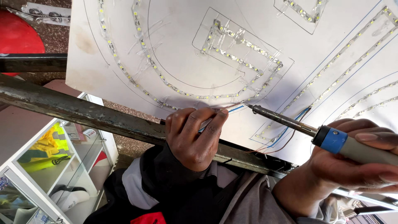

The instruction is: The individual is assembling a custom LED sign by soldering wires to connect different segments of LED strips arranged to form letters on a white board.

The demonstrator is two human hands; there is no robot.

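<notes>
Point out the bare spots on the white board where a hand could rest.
Bare patches on the white board: inside the curved LED strips, left of the angular strip loop, and the left margin. Crowded spot: the lower edge, where the left hand pinches wires beside the soldering iron held by the right hand.

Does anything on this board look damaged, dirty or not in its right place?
A brownish smudge stains the white board near its upper left. Thin loose wires trail untidily off the lower edge. Otherwise the LED strips follow their drawn outlines. The right hand holds the soldering iron; the left hand pinches wire ends.
</notes>
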